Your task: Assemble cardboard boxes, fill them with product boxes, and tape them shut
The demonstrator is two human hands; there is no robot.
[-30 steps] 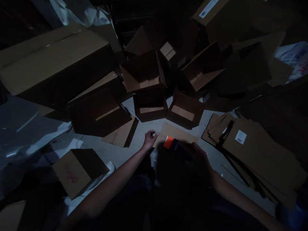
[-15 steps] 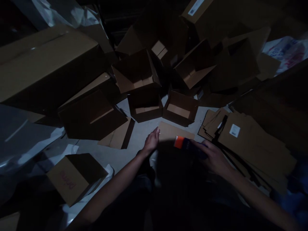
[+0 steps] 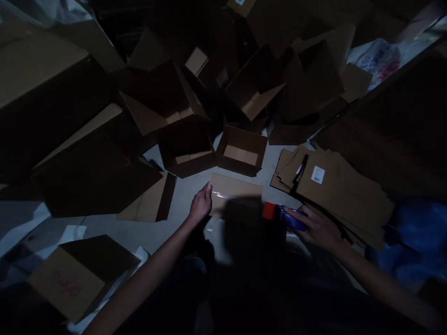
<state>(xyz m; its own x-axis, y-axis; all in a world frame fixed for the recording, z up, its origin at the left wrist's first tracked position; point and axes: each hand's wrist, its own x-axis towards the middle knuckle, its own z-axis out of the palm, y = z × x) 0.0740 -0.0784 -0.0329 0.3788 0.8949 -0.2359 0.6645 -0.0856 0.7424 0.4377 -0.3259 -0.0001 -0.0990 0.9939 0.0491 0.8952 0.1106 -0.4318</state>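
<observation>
On the grey floor (image 3: 146,231), a shallow open carton (image 3: 227,161) stands just beside a darker open box (image 3: 188,166), with larger open cardboard boxes (image 3: 141,111) behind them. To the right lies a stack of flattened cardboard (image 3: 344,186), a white label (image 3: 318,174) on top. A carton with reddish handwriting (image 3: 68,284) sits at lower left; a printed plastic bag (image 3: 377,60) lies at upper right, above a blue bundle (image 3: 419,232) too dim to identify

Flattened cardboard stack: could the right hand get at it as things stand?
Probably yes. The right hand is close beside the flattened cardboard stack, with nothing seen between, though its grip is taken up by the blue-and-orange tool.
</observation>
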